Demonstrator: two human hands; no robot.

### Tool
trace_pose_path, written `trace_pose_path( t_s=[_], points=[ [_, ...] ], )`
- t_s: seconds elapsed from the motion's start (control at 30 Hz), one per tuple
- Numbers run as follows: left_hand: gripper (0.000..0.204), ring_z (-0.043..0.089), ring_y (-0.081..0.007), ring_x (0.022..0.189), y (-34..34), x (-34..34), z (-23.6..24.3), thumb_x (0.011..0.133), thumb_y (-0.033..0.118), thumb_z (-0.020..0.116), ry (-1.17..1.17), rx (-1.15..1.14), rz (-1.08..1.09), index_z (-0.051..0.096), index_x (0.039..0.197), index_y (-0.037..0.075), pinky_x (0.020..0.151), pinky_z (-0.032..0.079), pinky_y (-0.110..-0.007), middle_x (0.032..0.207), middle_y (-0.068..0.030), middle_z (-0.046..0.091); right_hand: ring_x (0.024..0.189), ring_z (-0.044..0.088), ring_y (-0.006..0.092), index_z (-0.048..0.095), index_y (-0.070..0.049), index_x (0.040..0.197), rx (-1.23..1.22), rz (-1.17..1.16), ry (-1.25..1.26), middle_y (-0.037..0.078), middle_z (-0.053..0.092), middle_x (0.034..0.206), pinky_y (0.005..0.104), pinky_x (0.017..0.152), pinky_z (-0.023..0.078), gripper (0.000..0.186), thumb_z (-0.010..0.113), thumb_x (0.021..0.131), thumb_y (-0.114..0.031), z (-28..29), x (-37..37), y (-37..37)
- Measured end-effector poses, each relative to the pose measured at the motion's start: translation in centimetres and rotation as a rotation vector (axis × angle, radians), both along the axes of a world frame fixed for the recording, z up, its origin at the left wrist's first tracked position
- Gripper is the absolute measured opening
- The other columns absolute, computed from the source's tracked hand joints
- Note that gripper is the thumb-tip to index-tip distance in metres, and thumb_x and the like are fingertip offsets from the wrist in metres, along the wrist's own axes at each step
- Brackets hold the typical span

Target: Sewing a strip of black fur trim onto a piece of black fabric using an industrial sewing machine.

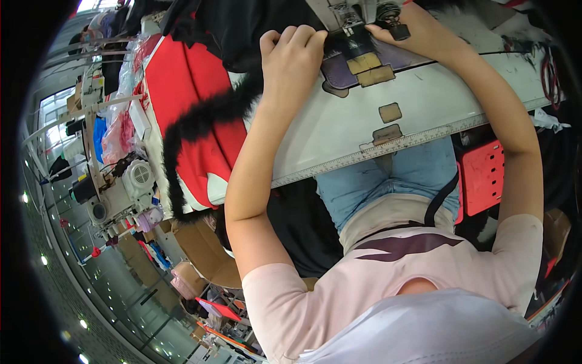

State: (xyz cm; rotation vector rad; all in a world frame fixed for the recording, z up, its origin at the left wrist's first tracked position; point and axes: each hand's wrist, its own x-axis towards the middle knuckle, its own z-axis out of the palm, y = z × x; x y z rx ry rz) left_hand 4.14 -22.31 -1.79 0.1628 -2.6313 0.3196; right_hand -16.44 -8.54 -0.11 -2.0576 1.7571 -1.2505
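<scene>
At upper centre, the bare left hand [292,70], fingers curled, and bare right hand [418,31], both grips unclear, should guide the loose black cloth [239,33] flat, clear of the silver metal sewing-machine head [348,17].

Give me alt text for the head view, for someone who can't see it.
A person's left hand, fingers curled, is at black cloth beside what looks like a sewing machine, the right hand on its other side. To the left, a fluffy black strip crosses red cloth; a measuring tape runs along the near edge of the white table.
</scene>
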Motion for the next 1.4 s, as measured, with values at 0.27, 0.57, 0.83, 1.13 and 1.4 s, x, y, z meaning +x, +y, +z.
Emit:
trace_pose_path(
  t_s=[0.27,0.57,0.83,1.13,1.4],
  points=[
    [0.024,0.056,-0.0123,0.086,0.4,-0.5,0.2,0.079,0.017,0.07,-0.027,0.014,-0.045,0.062,0.102,0.016,0.085,0.036,-0.035,0.086,0.004,0.055,0.083,0.062,0.0384,0.063,-0.001,0.08,-0.047,0.132,0.341,0.019,0.063,0.083,0.0459,0.075,0.048,0.022,0.06,0.08,-0.022,-2.0,-2.3,0.1],
    [0.017,0.058,-0.017,0.086,2.3,-1.7,-0.1,0.076,0.01,0.067,0.049,0.174,-0.248,0.063,0.092,0.01,0.081,0.044,-0.033,0.089,0.0001,0.058,0.074,0.057,0.038,0.067,-0.003,0.094,0.532,-0.011,0.441,0.017,0.059,0.072,0.0439,0.065,0.045,0.02,0.069,0.083,-0.02,-1.0,-4.0,2.2],
    [0.018,0.059,-0.0172,0.083,2.4,-1.9,-0.9,0.075,0.008,0.063,0.042,0.136,-0.122,0.063,0.093,0.009,0.069,0.049,-0.03,0.095,-0.0008,0.061,0.071,0.061,0.0338,0.065,-0.003,0.089,0.453,-0.063,0.512,0.015,0.062,0.074,0.043,0.063,0.048,0.016,0.064,0.082,-0.018,0.1,-2.1,2.3],
    [0.016,0.057,-0.0157,0.086,2.9,-1.5,-1.5,0.077,0.01,0.064,0.09,0.085,-0.091,0.063,0.093,0.011,0.085,0.04,-0.034,0.096,0.0009,0.059,0.092,0.062,0.026,0.065,-0.014,0.108,-0.087,0.065,0.449,0.006,0.062,0.102,0.0347,0.077,0.052,0.028,0.063,0.081,-0.012,-3.9,-0.9,2.0],
    [0.014,0.057,-0.0179,0.088,2.7,-1.6,-1.8,0.079,0.013,0.07,0.168,0.343,-0.067,0.064,0.092,0.011,0.087,0.036,-0.037,0.094,0.0027,0.059,0.09,0.062,0.0233,0.065,-0.013,0.107,-0.25,0.144,0.724,0.004,0.061,0.111,0.0345,0.073,0.053,0.031,0.062,0.076,-0.012,-2.5,-0.6,2.4]
  ],
)
